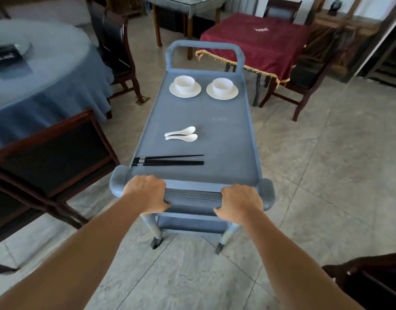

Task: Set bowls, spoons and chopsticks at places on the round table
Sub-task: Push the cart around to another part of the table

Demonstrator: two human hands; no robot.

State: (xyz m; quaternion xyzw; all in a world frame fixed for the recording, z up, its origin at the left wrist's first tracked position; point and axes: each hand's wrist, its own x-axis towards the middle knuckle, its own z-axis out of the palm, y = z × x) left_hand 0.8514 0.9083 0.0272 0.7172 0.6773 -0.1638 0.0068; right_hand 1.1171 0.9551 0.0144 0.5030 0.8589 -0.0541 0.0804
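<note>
Left hand (145, 193) and right hand (239, 202) are gripping the handle (192, 198) of the cart (214, 113), fingers curled round it. Chopsticks (170, 161) are lying crosswise by its near edge, tips pointing right. Spoons (181, 134) are lying mid-cart with handles left, and bowls (184, 82) are sitting at the far edge.

- Slate-blue plastic service cart (206, 113): one flat slate blue all over; ribbed handle bar (192, 198) darker grey-blue, lined in fine parallel grooves.
- Pair of white round ceramic bowls (184, 83) on white round saucers (235, 92): plain white.
- Pair of white ceramic soup spoons (189, 137): plain white.
- Black lacquered chopsticks (170, 162): black, silver bands near one end.
- Blue-draped round table (58, 70): cloth dusty blue, plain.
- Red-draped square table (259, 41): cloth dark red, gold fringe, small pale emblem.
- Dark wooden chairs (113, 48): reddish-brown frames, black padding.
- Grey tiled floor (326, 164): pale grey, faintly marbled, thin dark joints.
</note>
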